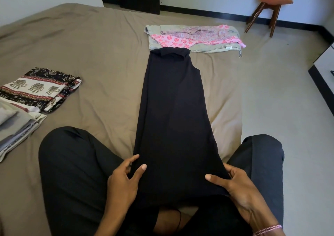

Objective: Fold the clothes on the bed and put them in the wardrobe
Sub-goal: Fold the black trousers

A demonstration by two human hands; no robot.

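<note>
Dress (173, 109): black, lay flat on bed (90, 55), stretching straight away from both hands, hem at them.
Left hand (124, 178): pinched left hem corner, thumb on top.
Right hand (235, 185): gripped right hem corner, thumb on top.
Step (judged): fold hem to neckline; lift both corners level, keep edges aligned, smooth creases.

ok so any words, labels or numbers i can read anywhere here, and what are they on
No text here is readable.
Small white tag on the grey-green garment at the far end of the brown-sheeted bed: too small to read.
Dark print along the edge of the folded pale cloth at the left: blurred, unreadable.
No print shows on the long black sleeveless dress.
</note>
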